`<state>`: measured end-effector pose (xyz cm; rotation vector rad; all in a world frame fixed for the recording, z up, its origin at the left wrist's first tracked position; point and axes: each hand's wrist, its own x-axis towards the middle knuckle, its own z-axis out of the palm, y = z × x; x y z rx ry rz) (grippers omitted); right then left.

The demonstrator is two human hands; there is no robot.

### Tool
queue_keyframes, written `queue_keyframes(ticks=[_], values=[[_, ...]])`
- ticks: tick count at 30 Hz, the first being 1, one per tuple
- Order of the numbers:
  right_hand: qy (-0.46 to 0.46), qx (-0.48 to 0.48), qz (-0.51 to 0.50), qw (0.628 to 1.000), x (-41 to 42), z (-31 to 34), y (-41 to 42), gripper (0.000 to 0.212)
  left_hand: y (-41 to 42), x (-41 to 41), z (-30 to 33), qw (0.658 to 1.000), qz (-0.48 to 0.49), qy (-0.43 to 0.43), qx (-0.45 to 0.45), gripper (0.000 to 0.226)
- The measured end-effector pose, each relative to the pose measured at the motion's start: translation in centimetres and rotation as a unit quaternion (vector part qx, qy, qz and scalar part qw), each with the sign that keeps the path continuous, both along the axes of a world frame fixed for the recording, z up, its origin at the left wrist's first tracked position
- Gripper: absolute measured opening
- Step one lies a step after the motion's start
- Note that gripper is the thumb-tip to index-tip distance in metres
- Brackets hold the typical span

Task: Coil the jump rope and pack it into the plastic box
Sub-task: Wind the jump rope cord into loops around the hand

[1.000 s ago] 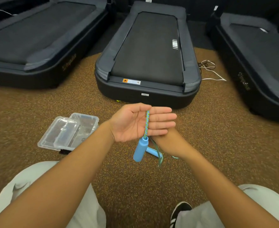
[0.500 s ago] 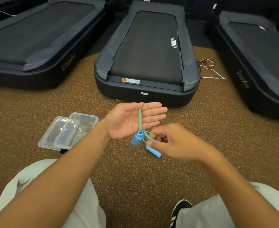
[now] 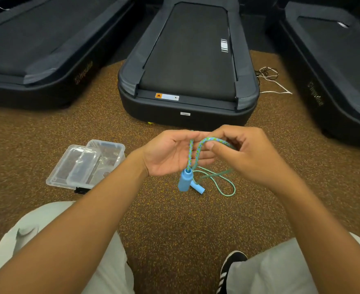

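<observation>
Currently the coiling step is in hand, at its very start. The left hand point(image 3: 170, 153) is held palm up with fingers loosely extended, and the jump rope point(image 3: 198, 148) is laid across it. One blue handle point(image 3: 185, 181) hangs just below the palm at 6 o'clock. The rope is pinched between thumb and fingers of the right hand point(image 3: 244, 155) and arched over the left fingers as a first loop. The second handle point(image 3: 197, 186) and the slack rope point(image 3: 223, 183) are seen on the carpet point(image 3: 174, 225) at 5 o'clock from the left hand; most of the length looks uncoiled, judged from that slack.

The plastic box point(image 3: 105, 154) sits open on the carpet at 9 o'clock from the hands, well apart, its lid point(image 3: 72, 166) overlapping its near-left side.

Next move, as judged: the loop needs to be carried round the left palm and repeated until the slack is taken up, with tension kept so wraps do not slip off. Packing is not yet begun.
</observation>
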<state>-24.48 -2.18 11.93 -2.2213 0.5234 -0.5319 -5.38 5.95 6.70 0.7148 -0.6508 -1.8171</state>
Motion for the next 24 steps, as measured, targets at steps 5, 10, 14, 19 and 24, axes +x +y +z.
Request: queue_keyframes(ticks=[5, 10, 14, 19, 24], values=[[-0.008, -0.042, -0.027, 0.999, 0.5, -0.7, -1.2, 0.008, -0.1, -1.1, 0.1, 0.999, -0.027, -0.028, 0.01, 0.052], [-0.009, -0.051, -0.042, 0.998, 0.5, -0.8, -2.1, 0.006, -0.1, -1.3, 0.3, 0.999, -0.037, -0.022, 0.002, 0.059], [-0.005, -0.038, -0.042, 0.998, 0.7, -1.2, -2.6, 0.006, 0.0, -1.4, 0.1, 0.998, -0.039, -0.043, -0.004, 0.047], [-0.003, -0.012, -0.022, 1.0, 0.7, -1.3, -3.0, 0.006, 0.2, -1.6, 0.0, 0.996, -0.059, -0.062, -0.008, 0.045], [-0.003, 0.001, -0.01, 1.0, 1.0, -1.5, -3.0, 0.008, 0.3, -1.6, 0.0, 0.997, -0.049, -0.057, -0.009, 0.042]])
